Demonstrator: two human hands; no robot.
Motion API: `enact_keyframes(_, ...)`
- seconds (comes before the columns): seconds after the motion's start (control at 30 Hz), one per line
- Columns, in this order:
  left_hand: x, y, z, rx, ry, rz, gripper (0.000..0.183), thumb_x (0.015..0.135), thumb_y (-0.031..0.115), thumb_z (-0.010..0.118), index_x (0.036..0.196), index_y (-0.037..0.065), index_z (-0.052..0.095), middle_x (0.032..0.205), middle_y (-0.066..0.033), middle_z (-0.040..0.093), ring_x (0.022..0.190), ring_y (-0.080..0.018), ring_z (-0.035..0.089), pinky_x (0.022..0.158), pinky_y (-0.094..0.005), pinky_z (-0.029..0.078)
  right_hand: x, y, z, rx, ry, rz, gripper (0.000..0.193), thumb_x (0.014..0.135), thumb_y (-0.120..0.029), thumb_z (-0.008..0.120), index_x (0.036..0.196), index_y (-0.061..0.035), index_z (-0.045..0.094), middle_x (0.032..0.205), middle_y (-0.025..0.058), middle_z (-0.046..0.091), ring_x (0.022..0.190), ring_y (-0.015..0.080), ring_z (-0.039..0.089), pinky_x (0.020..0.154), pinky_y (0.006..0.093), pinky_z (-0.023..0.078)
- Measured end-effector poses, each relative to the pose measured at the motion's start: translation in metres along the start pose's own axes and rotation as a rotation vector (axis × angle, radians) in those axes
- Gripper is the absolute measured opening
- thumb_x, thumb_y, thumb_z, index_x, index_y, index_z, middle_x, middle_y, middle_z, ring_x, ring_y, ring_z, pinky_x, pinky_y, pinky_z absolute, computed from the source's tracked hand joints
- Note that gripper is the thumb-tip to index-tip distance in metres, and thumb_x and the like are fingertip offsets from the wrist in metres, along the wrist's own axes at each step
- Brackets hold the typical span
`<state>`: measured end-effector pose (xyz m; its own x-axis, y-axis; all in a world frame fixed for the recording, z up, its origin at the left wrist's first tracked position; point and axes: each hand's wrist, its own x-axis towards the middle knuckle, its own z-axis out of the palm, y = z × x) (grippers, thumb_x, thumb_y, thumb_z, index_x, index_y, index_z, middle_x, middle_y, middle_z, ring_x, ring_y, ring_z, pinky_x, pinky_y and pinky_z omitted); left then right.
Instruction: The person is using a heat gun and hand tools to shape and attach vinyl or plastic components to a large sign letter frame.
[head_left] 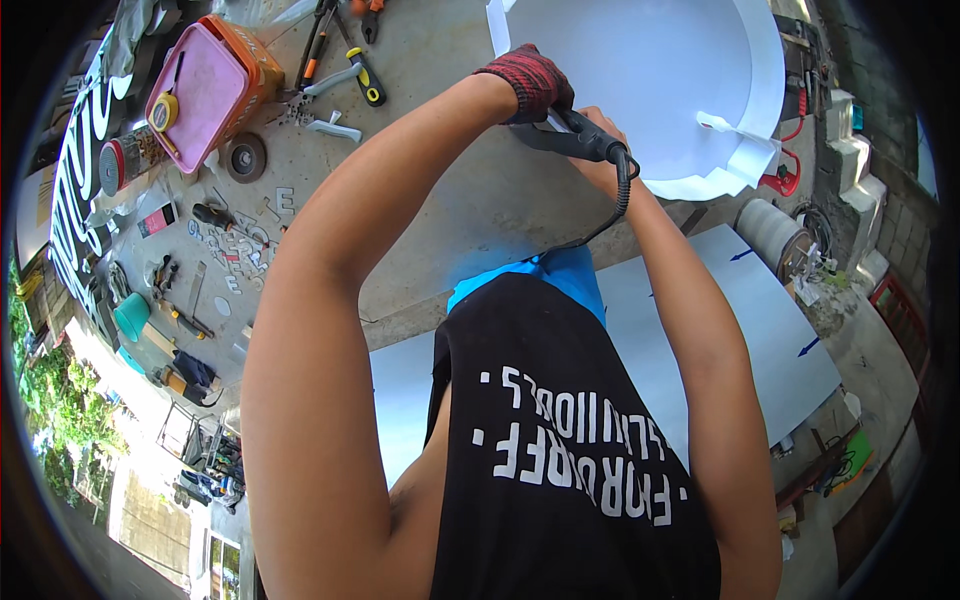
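Slippage is the risk: the gloved left hand [530, 82] and bare right hand [600, 150] both clench the black corded tool [575, 140] at the white sheet's [640, 70] edge, where its dangling cord [615, 215] could snag.

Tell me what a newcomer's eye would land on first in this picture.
First, the two bare forearms rising from the lower edge to meet top centre, where the left hand in a red knit glove and the right hand grip a black corded tool at the edge of a big white curved panel. Next, the pink-lidded orange box among scattered hand tools at upper left.
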<state>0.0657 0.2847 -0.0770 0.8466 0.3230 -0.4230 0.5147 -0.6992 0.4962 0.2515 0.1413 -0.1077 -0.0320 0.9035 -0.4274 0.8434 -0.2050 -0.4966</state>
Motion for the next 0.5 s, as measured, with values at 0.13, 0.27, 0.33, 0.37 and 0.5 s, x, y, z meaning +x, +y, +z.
enact_keyframes(0.13,0.001,-0.001,0.001,0.008,0.014,0.023,0.039,0.083,0.013,0.072,0.118,0.028,0.077,0.109,-0.0012,0.078,0.102,-0.0251,0.070,0.104,-0.0372,0.044,0.002,0.016,0.008,-0.099,0.020,-0.107,0.034,0.079,-0.018,0.076,0.108,-0.0071,0.061,0.103,0.0115,0.068,0.108,0.0345,0.063,0.093,0.0471,0.046)
enact_keyframes(0.27,0.001,0.001,0.001,0.030,0.014,0.032,0.037,0.084,0.012,0.070,0.117,0.027,0.077,0.107,-0.0019,0.078,0.100,-0.0242,0.072,0.104,-0.0375,0.044,0.005,0.032,0.017,-0.074,0.079,-0.196,0.027,0.079,-0.018,0.075,0.099,-0.0063,0.062,0.101,0.0111,0.067,0.107,0.0349,0.062,0.091,0.0472,0.046)
enact_keyframes(0.33,-0.001,0.002,-0.002,0.028,0.006,0.046,0.036,0.085,0.011,0.070,0.117,0.027,0.077,0.107,-0.0023,0.078,0.100,-0.0246,0.072,0.103,-0.0377,0.044,0.006,0.035,0.019,-0.076,0.103,-0.206,0.022,0.079,-0.016,0.073,0.096,-0.0058,0.063,0.100,0.0116,0.067,0.105,0.0357,0.063,0.088,0.0473,0.047)
enact_keyframes(0.37,-0.001,0.001,-0.001,0.028,0.007,0.044,0.036,0.085,0.011,0.070,0.117,0.027,0.077,0.107,-0.0023,0.078,0.100,-0.0246,0.072,0.103,-0.0377,0.044,0.006,0.035,0.020,-0.076,0.102,-0.208,0.022,0.079,-0.016,0.073,0.096,-0.0058,0.063,0.100,0.0116,0.067,0.105,0.0357,0.063,0.088,0.0473,0.047)
enact_keyframes(0.5,-0.001,0.000,0.002,0.030,0.031,0.052,0.035,0.084,0.014,0.072,0.116,0.027,0.077,0.106,-0.0017,0.078,0.102,-0.0247,0.071,0.103,-0.0379,0.044,0.007,0.036,0.020,0.013,0.079,-0.180,0.021,0.078,-0.013,0.071,0.095,-0.0052,0.063,0.097,0.0131,0.066,0.100,0.0384,0.064,0.085,0.0477,0.047)
